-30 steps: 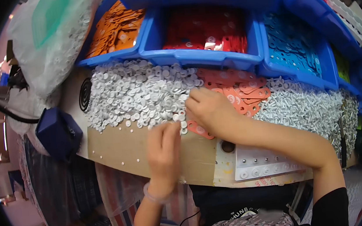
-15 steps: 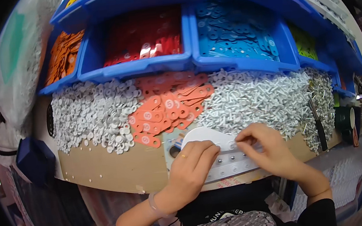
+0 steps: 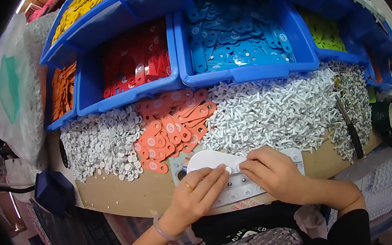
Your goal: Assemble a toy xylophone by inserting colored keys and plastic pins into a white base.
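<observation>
In front of me lies a white plastic strip [image 3: 296,155] with round white studs and small metal pins along it. A white flat piece with a rounded end [image 3: 212,160] lies at its far left. My left hand [image 3: 197,192] rests on the strip, fingers pressed together, with a white round cap [image 3: 228,170] at the fingertips. Close beside it, my right hand [image 3: 273,175] is closed in a pinch. Another small white disc [image 3: 238,166] shows at its fingertips, but what lies between those fingers is hidden.
Loose white caps [image 3: 107,143], coral numbered tags [image 3: 170,130] and white rivets [image 3: 271,112] lie heaped beyond the hands. At the right are metal pins [image 3: 355,91] and a black-handled tool [image 3: 353,139]. Blue bins [image 3: 253,72] of coloured tags line the back.
The view has shifted, so the hands appear further left. My right fingertips have come nearer the left ones, and a white cap now shows at my left fingertips.
</observation>
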Demonstrator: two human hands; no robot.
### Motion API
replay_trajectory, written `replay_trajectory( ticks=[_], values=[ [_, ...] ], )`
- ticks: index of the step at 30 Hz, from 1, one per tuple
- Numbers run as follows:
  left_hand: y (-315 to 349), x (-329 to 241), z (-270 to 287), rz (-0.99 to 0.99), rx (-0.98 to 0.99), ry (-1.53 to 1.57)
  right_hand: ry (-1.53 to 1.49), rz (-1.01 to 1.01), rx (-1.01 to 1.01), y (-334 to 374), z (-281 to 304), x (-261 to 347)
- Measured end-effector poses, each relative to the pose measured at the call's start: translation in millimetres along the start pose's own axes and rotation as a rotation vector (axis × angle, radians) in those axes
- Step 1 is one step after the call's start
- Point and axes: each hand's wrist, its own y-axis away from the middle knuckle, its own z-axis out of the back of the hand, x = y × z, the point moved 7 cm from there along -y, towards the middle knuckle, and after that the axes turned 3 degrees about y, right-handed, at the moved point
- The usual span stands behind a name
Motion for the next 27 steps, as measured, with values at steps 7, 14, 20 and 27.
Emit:
replay_trajectory(
  ticks=[7,14,20,27],
  values=[
    [5,1,-1,-0.072,-0.034,-0.072,0.125,0.043,0.029,-6,-2,9],
    [4,6,3,-0.063,-0.049,0.020,0.047,0.094,-0.038,-13,-13,13],
    [8,8,4,0.029,-0.035,0.024,0.040,0.014,0.014,-23,-10,15],
    [13,4,2,0.102,0.043,0.022,-0.054,-0.022,0.250,-38,-15,5]
  ],
)
